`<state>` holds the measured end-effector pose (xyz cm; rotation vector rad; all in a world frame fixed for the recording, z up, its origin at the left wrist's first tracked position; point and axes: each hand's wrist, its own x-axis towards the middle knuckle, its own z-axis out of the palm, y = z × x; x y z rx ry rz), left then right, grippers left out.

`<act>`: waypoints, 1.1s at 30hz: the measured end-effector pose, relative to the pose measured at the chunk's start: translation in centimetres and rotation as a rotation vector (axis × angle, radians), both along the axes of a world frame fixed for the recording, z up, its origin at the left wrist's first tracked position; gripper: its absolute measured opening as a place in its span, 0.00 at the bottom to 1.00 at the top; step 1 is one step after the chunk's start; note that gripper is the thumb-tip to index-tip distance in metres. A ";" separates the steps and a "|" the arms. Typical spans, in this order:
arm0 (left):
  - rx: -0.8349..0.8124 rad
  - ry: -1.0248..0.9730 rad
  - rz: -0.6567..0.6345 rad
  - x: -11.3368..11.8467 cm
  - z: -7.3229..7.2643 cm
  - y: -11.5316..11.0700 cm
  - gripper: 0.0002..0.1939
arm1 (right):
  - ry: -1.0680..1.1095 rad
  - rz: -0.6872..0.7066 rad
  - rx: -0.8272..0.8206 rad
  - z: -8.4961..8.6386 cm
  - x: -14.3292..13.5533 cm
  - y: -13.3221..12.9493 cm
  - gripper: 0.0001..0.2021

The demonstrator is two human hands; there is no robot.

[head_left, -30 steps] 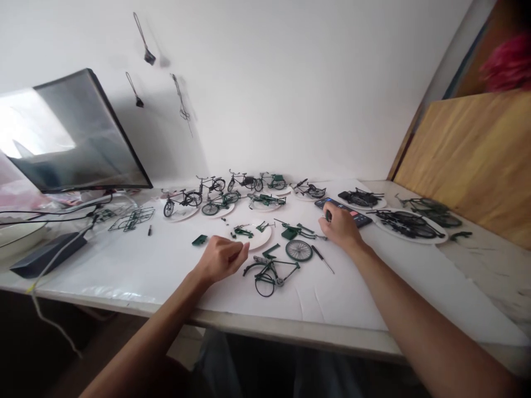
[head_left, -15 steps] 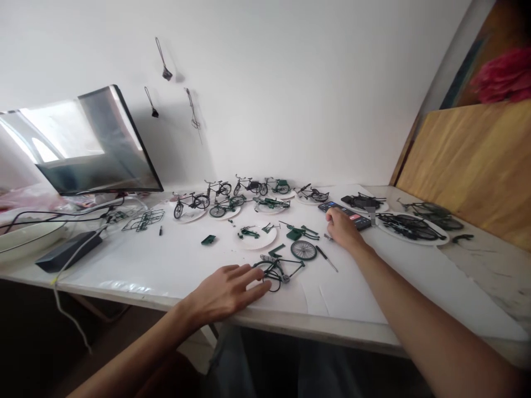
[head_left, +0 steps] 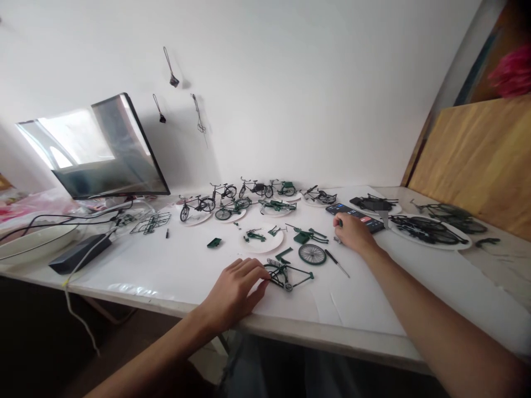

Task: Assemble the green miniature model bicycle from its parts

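Observation:
In the head view my left hand (head_left: pixel 238 287) is closed, thumb and fingertips pinching the rear part of a green model bicycle frame (head_left: pixel 292 277) that lies near the table's front edge. My right hand (head_left: pixel 354 233) is curled just in front of a dark phone (head_left: pixel 369 219) with a lit screen. Something small and dark shows at its fingertips; its kind cannot be made out. Between the hands lie a loose spoked wheel (head_left: pixel 312 254), a black screwdriver (head_left: pixel 337 263), an angled green part (head_left: pixel 284 255) and more green bicycle parts (head_left: pixel 305 236).
Behind stand several finished-looking model bicycles (head_left: pixel 197 206). A paper plate (head_left: pixel 271 247) holds small green parts, and a small green tray (head_left: pixel 214 242) lies left of it. Black bicycle parts (head_left: pixel 427 229) fill a plate at right. A monitor (head_left: pixel 108 149) and black box (head_left: pixel 81 254) stand left.
My left hand has closed from spread fingers to a pinch at the bicycle frame's rear. My right hand stays by the phone, a dark bit now showing at its fingertips. The view has shifted slightly.

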<state>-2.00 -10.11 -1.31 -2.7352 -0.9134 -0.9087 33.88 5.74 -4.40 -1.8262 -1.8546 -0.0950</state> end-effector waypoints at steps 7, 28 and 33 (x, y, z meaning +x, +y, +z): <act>-0.052 0.151 -0.093 0.1 0.1 -0.5 0.05 | 0.029 0.001 0.081 0.6 -0.4 -0.8 0.07; -0.346 -0.162 0.301 1.6 -1.1 -2.3 0.23 | 0.117 0.202 0.444 4.1 -4.3 -3.9 0.08; -0.473 -0.287 0.281 1.3 -0.9 -0.8 0.18 | 0.122 0.222 0.423 4.1 -4.5 -4.0 0.07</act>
